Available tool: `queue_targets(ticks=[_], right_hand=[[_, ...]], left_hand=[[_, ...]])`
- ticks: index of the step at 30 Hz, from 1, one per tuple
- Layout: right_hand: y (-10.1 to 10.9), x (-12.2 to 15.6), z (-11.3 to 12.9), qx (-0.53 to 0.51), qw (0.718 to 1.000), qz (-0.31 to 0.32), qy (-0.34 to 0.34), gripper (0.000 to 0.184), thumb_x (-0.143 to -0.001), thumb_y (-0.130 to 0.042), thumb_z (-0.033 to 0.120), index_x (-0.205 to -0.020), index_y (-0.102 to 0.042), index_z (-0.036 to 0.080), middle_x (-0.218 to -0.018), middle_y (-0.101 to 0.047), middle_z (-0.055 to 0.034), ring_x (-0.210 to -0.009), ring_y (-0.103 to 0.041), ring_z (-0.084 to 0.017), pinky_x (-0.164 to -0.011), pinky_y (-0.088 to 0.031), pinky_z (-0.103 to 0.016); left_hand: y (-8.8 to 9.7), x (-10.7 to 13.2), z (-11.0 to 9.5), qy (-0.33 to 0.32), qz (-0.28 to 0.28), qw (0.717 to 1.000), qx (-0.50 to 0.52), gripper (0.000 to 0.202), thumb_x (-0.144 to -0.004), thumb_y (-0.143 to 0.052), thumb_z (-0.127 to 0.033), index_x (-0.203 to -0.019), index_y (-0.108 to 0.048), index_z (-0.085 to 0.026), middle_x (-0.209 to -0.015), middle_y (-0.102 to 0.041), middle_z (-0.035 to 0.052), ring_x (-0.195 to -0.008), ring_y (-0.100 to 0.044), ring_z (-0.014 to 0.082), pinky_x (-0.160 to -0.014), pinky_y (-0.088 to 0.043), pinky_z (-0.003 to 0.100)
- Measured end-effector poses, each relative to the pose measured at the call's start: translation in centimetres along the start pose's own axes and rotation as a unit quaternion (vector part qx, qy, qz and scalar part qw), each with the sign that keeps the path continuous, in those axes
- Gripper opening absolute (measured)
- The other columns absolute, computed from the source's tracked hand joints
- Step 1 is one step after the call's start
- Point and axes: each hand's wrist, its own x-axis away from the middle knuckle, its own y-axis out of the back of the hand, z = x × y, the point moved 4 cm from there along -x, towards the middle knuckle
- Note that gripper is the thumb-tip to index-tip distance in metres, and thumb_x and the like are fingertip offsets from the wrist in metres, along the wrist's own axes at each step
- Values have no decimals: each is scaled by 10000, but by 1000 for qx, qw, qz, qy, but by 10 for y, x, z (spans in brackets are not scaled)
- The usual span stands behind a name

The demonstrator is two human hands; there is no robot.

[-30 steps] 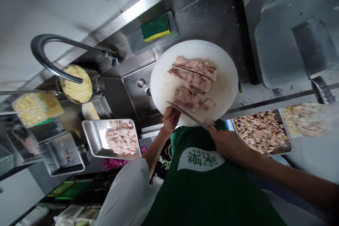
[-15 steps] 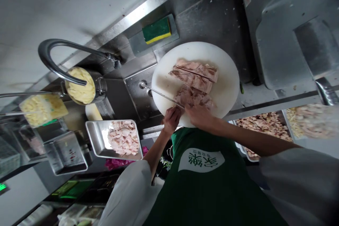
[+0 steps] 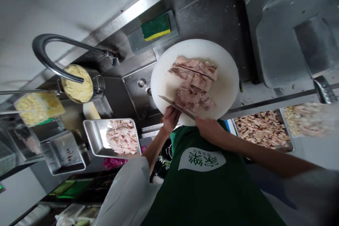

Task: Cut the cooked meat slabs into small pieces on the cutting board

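Note:
A round white cutting board (image 3: 225, 95) lies over the sink's front edge. My right hand (image 3: 209, 129) is wrapped round the handle of a long knife (image 3: 182, 110), whose blade slants up to the left across the board's near edge. My left hand (image 3: 171, 117) is closed at that edge, its curled fingers right beside the blade; what they hold, if anything, is hidden. Cut pieces of pale meat (image 3: 192, 97) lie just beyond the blade. Behind them sit large slabs of meat (image 3: 194, 72), split by a long cut.
At left stands a metal tray (image 3: 91, 137) of cut meat, near a pot (image 3: 97, 84) of pale yellow slices under the curved faucet (image 3: 50, 65). A green and yellow sponge (image 3: 156, 27) lies behind the board. To the right are a tray of chopped meat (image 3: 262, 129) and a large metal machine (image 3: 283, 53).
My right hand has drawn the knife back to the right and towards my apron. The blade tip has moved from over the sink drain onto the board. My left hand stays nearly in place.

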Motion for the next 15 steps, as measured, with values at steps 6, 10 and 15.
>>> queue_targets(ticks=[6,10,15], right_hand=[[41,-82,-15,-4,993,-103,60,295,-961,-382,202,-1128,-589,76,-1057,-692,-208,-972,-659,-268,-805,-436,-319],[48,-64,-46,-11,985,-167,27,300,-971,-405,272,-1075,-610,79,-1028,-694,-192,-984,-642,-262,-790,-407,-300],[47,-23,-45,20,981,-192,0,396,-1017,-275,334,-1166,-564,108,-929,-711,-159,-860,-662,-257,-664,-370,-297]], left_hand=[[6,2,-3,23,40,999,-25,271,-940,-572,-305,-1187,-621,-205,-1133,-612,100,-1097,-578,216,-947,-538,408],[11,14,1,109,84,987,-84,645,-813,-728,-351,-1386,-467,-211,-1217,-561,138,-1112,-572,271,-934,-530,434],[13,32,9,255,15,963,-90,579,-729,-767,-320,-1244,-553,-167,-1029,-633,118,-962,-616,262,-845,-539,392]])
